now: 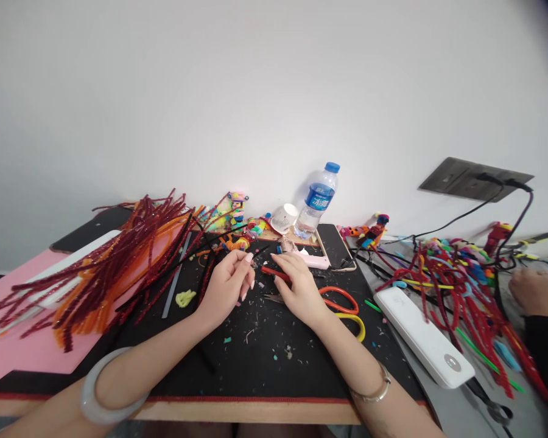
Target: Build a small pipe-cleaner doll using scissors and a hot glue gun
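One curled left hand [228,281] near a palm-down right hand [300,287].

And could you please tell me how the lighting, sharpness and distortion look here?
Head view: soft light on the wall, a faint shadow left of the bottle; a dark, blurred patch in the top right corner; wide-angle stretch, it seems, in the forearms; fine detail around the left hand and right hand looks slightly soft.

From here, the dark-red pipe cleaners [134,258] look fuzzy and glittery, the scissors handles [357,303] smooth plastic, the mat [274,380] matt, the bottle [319,198] clear, glossy plastic.
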A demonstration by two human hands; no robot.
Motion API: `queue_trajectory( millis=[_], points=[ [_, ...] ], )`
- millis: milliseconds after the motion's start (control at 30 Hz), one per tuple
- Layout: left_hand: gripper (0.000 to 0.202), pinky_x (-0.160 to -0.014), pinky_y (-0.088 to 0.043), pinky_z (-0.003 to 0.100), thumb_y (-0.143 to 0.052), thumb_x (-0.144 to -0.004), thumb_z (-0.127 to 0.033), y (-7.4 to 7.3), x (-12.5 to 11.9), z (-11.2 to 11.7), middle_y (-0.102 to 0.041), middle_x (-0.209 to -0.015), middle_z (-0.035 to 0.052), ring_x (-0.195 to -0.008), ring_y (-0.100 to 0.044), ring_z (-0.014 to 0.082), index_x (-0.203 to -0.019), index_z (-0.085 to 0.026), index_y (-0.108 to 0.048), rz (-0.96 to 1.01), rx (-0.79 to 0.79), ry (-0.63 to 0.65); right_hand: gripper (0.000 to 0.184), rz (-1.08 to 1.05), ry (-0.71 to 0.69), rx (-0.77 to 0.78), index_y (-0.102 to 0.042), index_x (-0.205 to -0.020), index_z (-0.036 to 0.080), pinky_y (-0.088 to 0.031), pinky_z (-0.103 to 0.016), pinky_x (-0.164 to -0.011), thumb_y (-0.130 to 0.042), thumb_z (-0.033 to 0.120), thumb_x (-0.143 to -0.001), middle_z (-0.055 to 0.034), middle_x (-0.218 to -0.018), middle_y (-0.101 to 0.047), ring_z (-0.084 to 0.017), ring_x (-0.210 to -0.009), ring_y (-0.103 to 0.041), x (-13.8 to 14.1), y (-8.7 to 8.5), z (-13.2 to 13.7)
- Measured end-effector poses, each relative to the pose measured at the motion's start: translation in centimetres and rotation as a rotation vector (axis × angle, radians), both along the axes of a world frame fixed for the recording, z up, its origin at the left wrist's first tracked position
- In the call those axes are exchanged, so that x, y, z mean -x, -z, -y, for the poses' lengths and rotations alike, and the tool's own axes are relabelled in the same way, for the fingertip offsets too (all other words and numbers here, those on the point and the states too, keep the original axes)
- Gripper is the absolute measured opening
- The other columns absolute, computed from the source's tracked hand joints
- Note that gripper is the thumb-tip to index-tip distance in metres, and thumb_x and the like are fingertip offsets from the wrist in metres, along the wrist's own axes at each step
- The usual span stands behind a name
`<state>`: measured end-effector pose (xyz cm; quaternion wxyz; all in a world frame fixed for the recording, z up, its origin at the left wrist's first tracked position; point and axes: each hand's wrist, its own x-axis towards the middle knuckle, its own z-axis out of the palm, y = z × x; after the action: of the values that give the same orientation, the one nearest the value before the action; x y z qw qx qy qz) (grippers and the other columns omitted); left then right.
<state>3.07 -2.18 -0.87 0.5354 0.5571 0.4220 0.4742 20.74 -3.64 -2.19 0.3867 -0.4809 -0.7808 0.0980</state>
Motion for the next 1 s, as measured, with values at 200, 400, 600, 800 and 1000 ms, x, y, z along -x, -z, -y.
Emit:
queue_trajectory(
  millis=[200,400,600,800,1000],
  points=[
    [0.026,-0.032,-0.031,0.014,-0.044,-0.088,-0.043,0.0,0.0,0.0,-0.051,-0.054,-0.0064,-0.034,-0.036,0.0037,-0.077,-0.020,-0.044,-0.023,0.001,0.026,0.011,-0.100,0.223,-0.012,-0.060,-0.075,0.019,-0.046,-0.034,-0.072,-0.053,0.018,-0.083,-0.0049,-0.077,-0.063,-0.019,-0.076,-0.056,-0.6,-0.7,0.1],
    [0.026,-0.032,-0.031,0.014,-0.043,-0.089,-0.043,-0.1,0.0,0.2,-0.050,-0.055,-0.0070,-0.035,-0.036,0.0038,-0.077,-0.020,-0.043,-0.038,-0.037,0.025,0.019,0.135,0.076,0.093,-0.062,-0.099,0.018,-0.045,-0.036,-0.082,-0.061,0.015,-0.080,-0.0073,-0.092,-0.065,-0.022,-0.090,-0.055,-0.4,0.1,-0.4],
    [0.025,-0.036,-0.032,0.014,-0.042,-0.090,-0.041,-0.2,0.0,0.2,-0.052,-0.056,-0.0070,-0.036,-0.039,0.0029,-0.078,-0.019,-0.043,-0.051,-0.055,-0.008,0.016,0.246,0.033,0.151,-0.063,-0.094,0.017,-0.044,-0.033,-0.081,-0.057,0.010,-0.082,-0.0071,-0.090,-0.060,-0.020,-0.089,-0.055,0.2,0.3,-0.5],
    [0.024,-0.036,-0.031,0.014,-0.041,-0.090,-0.039,-0.2,0.0,0.0,-0.052,-0.057,-0.0070,-0.035,-0.039,0.0025,-0.077,-0.019,-0.043,-0.060,-0.059,-0.028,0.019,0.391,0.077,0.197,-0.060,-0.102,0.015,-0.040,-0.035,-0.082,-0.048,0.012,-0.088,-0.0104,-0.100,-0.061,-0.023,-0.097,-0.053,0.4,-0.1,-0.1],
    [0.021,-0.037,-0.031,0.014,-0.041,-0.090,-0.038,0.2,0.0,-0.4,-0.054,-0.059,-0.0067,-0.036,-0.040,0.0027,-0.081,-0.019,-0.044,-0.084,-0.073,-0.042,0.029,0.450,0.087,0.203,-0.055,-0.114,0.013,-0.041,-0.038,-0.083,-0.039,0.011,-0.090,-0.0138,-0.106,-0.059,-0.024,-0.101,-0.053,0.6,-0.1,0.2]
  ],
)
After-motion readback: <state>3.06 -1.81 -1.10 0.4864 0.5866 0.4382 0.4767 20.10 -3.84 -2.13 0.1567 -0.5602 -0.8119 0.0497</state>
